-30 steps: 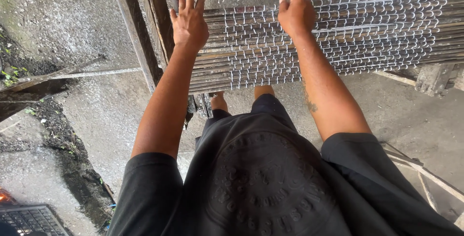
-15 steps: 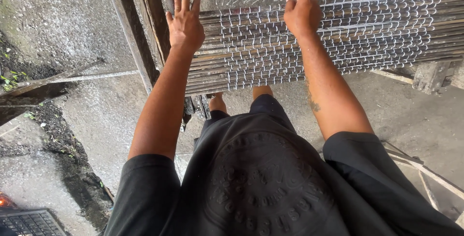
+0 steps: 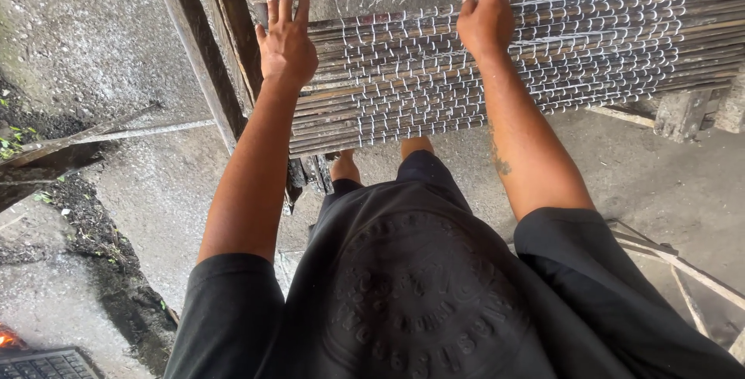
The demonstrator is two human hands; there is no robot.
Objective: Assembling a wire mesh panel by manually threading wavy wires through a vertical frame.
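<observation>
Since the earlier frames our right hand [image 3: 485, 22] has crept a little higher on the stack, its forefinger now reaching the top edge; our left hand [image 3: 287, 49] has barely shifted.

There is one view, from the head camera looking straight down our body. Both arms stretch forward and rest on a stack of long metal rods [image 3: 590, 45], each laced with rows of pale wire loops. The rods run crosswise in front of us, long axis left to right, and carry on past the right edge of the picture. The stack sits raised above the concrete floor [image 3: 155, 185], just beyond our knees.

Our left hand lies flat at the stack's left end, fingers straight and spread, gripping nothing, next to a dark wooden post [image 3: 221, 61] that stands against the rod ends. Our right hand is loosely curled, forefinger pointing along the top edge, the other fingers bent over the loops; we cannot tell whether it pinches a loop or only presses on it. Most of the stack's length lies to the right of both hands, so the right hand is nearer its middle.

Below, our black shirt [image 3: 419, 301] fills the lower frame.
</observation>
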